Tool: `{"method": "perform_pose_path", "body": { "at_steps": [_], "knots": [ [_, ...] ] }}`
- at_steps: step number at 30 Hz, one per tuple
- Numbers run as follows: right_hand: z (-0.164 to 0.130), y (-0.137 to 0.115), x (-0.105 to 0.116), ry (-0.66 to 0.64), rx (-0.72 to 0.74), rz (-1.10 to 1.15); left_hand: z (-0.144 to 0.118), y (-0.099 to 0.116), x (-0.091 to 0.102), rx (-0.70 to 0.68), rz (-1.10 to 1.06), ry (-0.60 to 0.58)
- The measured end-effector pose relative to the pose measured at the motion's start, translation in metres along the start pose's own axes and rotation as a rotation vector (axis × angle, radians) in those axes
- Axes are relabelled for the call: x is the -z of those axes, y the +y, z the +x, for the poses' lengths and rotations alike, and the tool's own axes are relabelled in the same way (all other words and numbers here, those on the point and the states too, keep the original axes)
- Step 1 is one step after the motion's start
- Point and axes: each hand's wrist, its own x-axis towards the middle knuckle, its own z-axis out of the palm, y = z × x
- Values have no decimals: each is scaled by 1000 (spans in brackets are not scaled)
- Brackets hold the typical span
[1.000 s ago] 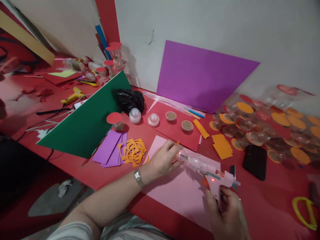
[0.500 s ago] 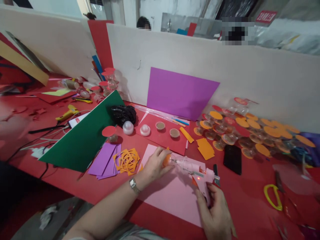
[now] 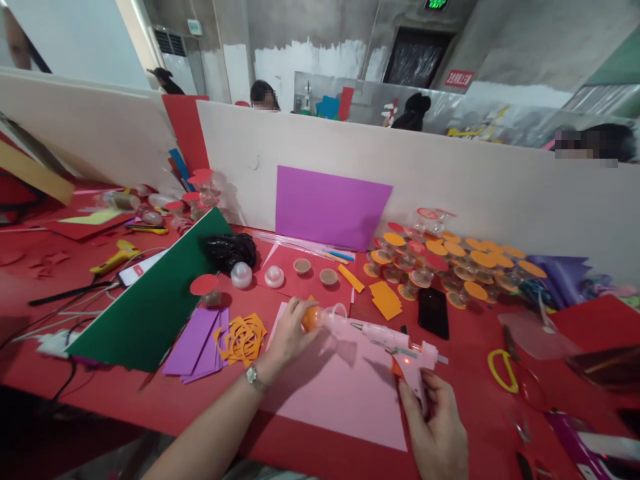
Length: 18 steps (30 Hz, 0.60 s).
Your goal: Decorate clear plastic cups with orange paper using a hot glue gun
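Head view of a red worktable [image 3: 150,400] closed at the back by a pale partition [image 3: 450,180]. The open room lies over the pink paper sheet [image 3: 345,393], which spreads beneath and between both hands; its near edge runs close to the table's front edge.

The left hand [image 3: 290,333] is closed around a small clear cup with an orange disc [image 3: 313,317], held just above the far end of the pink sheet. The right hand [image 3: 440,433] grips the handle of a pink-white glue gun [image 3: 400,347], fingers wrapped around it; a red light glows on the gun's body. The gun's nozzle points left and meets the cup at the left fingertips.

Left of the left hand lie an orange paper cut-out [image 3: 243,337] and purple paper strips [image 3: 197,340], bounded by a tilted green board [image 3: 155,300]. Beyond the left fingers, a red sheet [image 3: 310,283] carries two white domes and two small open cups with brownish insides. Beyond the right hand lies a black phone [image 3: 433,312], and past it a heap of clear cups with orange and red discs [image 3: 440,257]. Right of the right fingers lie yellow-handled scissors [image 3: 503,367]. A purple sheet [image 3: 330,207] leans on the partition.
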Motion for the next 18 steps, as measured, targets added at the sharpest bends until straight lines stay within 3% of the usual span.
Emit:
{"method": "perform_pose_path", "body": {
  "at_steps": [4,10,18],
  "knots": [
    [7,16,7,-46,-76,181,1,-5,-1,-6,-7,33],
    [2,4,16,-28,-189,437,3,-6,1,-42,-66,18],
    [4,13,25,-12,-234,580,11,15,5,-45,-227,-26]
  ]
}}
